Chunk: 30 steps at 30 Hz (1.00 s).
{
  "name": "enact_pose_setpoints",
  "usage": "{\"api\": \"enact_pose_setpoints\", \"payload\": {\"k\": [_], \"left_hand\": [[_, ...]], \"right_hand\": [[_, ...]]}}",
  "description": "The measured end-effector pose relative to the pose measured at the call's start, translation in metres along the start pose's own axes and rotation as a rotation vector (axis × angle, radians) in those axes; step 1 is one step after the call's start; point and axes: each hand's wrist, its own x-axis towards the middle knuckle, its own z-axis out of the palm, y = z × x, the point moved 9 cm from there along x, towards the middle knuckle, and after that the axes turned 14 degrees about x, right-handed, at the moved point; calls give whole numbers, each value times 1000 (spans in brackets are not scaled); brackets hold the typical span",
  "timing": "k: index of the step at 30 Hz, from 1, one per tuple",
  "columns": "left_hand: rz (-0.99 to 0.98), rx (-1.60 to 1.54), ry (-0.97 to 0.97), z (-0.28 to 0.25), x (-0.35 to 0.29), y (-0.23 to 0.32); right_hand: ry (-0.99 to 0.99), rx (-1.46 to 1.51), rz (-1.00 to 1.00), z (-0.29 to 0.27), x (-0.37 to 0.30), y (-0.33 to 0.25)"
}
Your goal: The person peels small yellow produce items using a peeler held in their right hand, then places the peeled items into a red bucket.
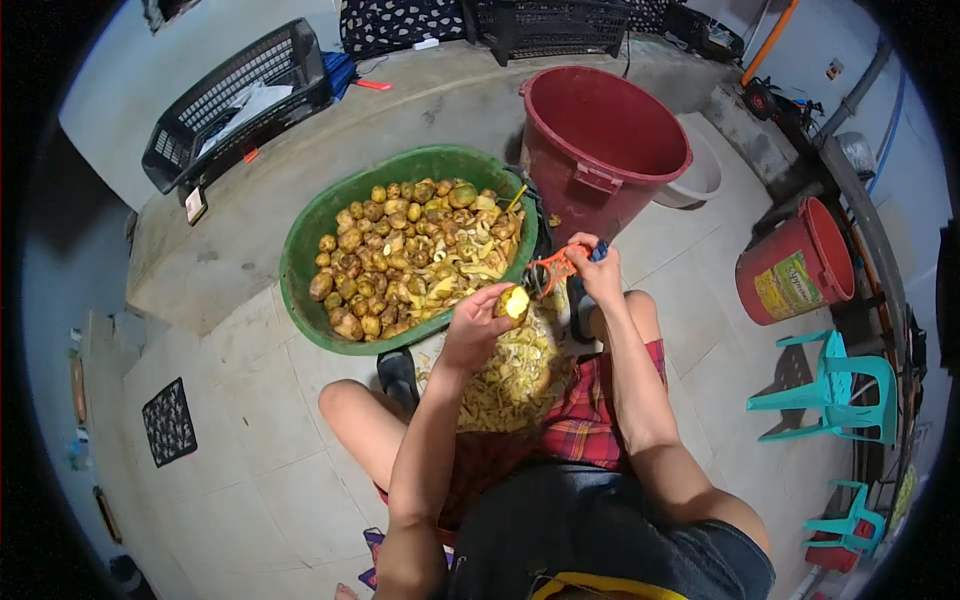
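In the head view, a partly peeled, yellow-fleshed round potato (515, 303) sits at the fingertips of the left hand (474, 326), pinched between thumb and fingers. Just right of it, the right hand (597, 272) grips an orange-handled tool (552, 269), seemingly a peeler, though its blade is too small to tell. Both forearms reach forward and converge near the edge of an oval green plastic tub (303, 245) of brown-skinned potatoes (375, 262), above pale yellow peelings (508, 378).

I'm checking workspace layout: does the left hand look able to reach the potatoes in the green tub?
Probably yes: the left hand is near the uncovered potatoes in the green tub, though holding a partly peeled potato.
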Motion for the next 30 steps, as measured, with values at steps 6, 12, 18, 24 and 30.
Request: {"api": "enact_pose_setpoints", "payload": {"k": [6,12,18,24,30], "left_hand": [[45,103,84,-12,3,-7],[61,63,121,-17,-1,-6],[35,-31,143,-20,-4,-11],[10,-148,48,-8,1,-14],[53,84,121,-8,2,-10]], "right_hand": [[-71,-36,14,15,-2,5],[-216,-34,-127,45,-23,-24],[-140,118,-108,32,-20,-16],[-27,5,-18,13,-7,0],[-97,-35,37,7,-5,20]]}}
